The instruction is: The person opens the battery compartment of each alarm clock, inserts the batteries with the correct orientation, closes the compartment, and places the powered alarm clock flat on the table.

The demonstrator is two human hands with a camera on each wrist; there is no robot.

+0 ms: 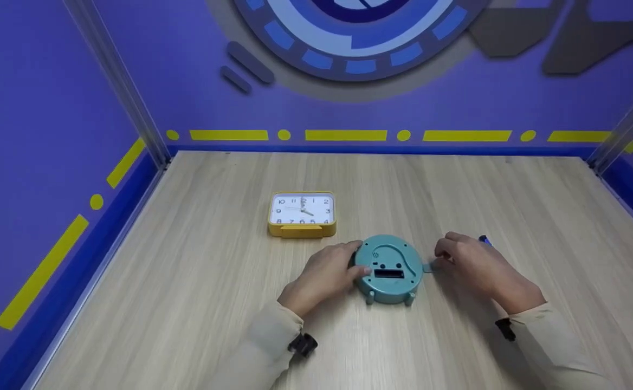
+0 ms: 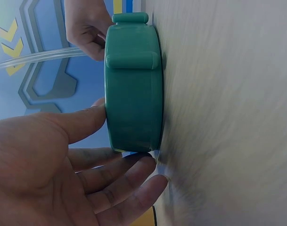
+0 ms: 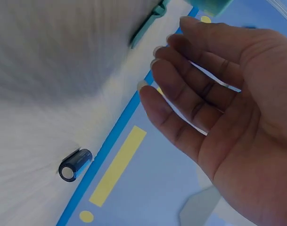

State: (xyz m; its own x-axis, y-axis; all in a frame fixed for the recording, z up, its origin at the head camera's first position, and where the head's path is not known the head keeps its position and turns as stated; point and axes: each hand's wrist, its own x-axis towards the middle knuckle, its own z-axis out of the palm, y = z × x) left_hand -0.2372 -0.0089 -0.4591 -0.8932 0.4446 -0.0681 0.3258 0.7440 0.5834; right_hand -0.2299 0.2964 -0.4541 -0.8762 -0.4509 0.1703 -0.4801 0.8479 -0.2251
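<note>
A round teal clock (image 1: pixel 389 254) lies face down on the table, its two short feet toward me. The battery slot (image 1: pixel 389 274) in its back is uncovered and dark inside. My left hand (image 1: pixel 324 273) holds the clock's left side, with the thumb (image 2: pixel 89 122) on the back edge and fingers along the rim. Beside the clock's right edge is a small teal cover (image 3: pixel 148 23), lying on the table. Just right of that cover hovers my right hand (image 1: pixel 471 262), fingers loosely bent and apart from it in the right wrist view. A battery (image 3: pixel 75 165) rests on the table beyond this hand.
A yellow rectangular alarm clock (image 1: pixel 302 214) lies face up behind and left of the teal clock. Blue printed panels (image 1: pixel 349 114) wall the wooden table (image 1: pixel 186 244) at the back and both sides.
</note>
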